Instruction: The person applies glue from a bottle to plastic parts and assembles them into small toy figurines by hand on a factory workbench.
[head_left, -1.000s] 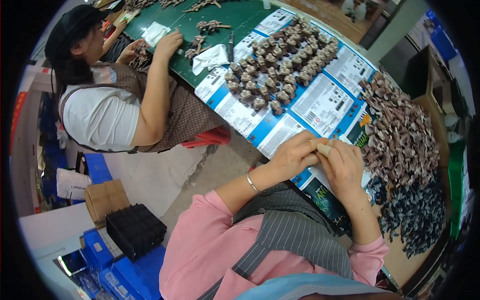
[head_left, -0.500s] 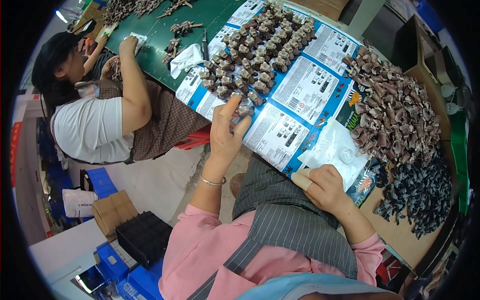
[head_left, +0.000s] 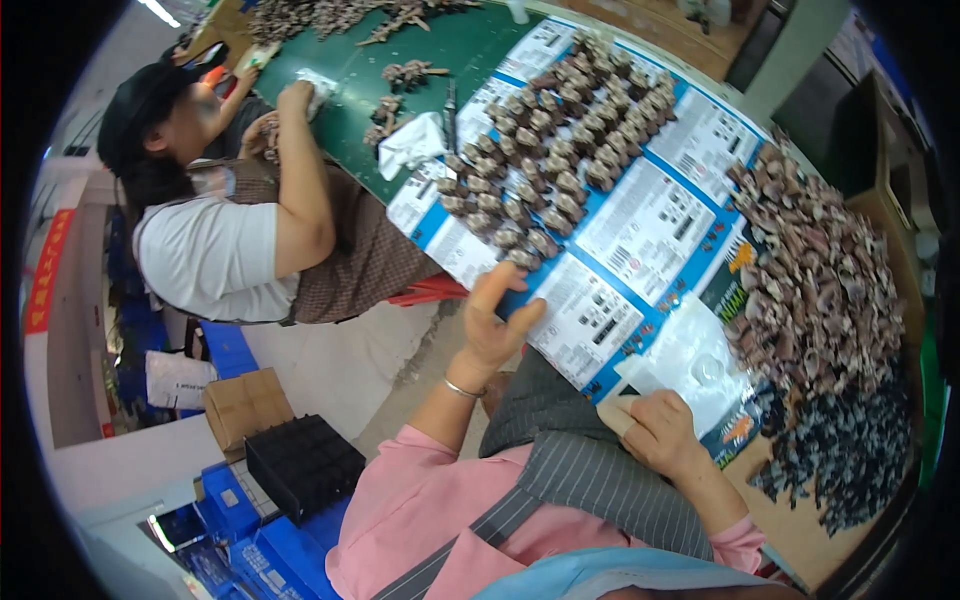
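Note:
My left hand (head_left: 493,325) is open, thumb and index finger apart, with nothing between them. It hovers at the near edge of the printed sheet (head_left: 590,310), just short of the closest of several small brown-and-beige figure parts (head_left: 545,150) standing in rows. My right hand (head_left: 660,432) is closed, its fingers curled and pale covers on some fingertips. Whatever it may hold is hidden. Beside it lies a clear plastic bag (head_left: 690,350) with a round mark or disc.
At the right are a heap of brown hollow pieces (head_left: 820,270) and a heap of dark pieces (head_left: 845,450). A white cloth (head_left: 412,145) and a dark pen-like tool (head_left: 450,115) lie on the green table (head_left: 350,75). A co-worker (head_left: 225,225) sits at the left, handling brown parts.
My left hand has let go of a figure part at the row's near end and drawn back toward me. My right hand stays closed by the bag. The whole view has shifted.

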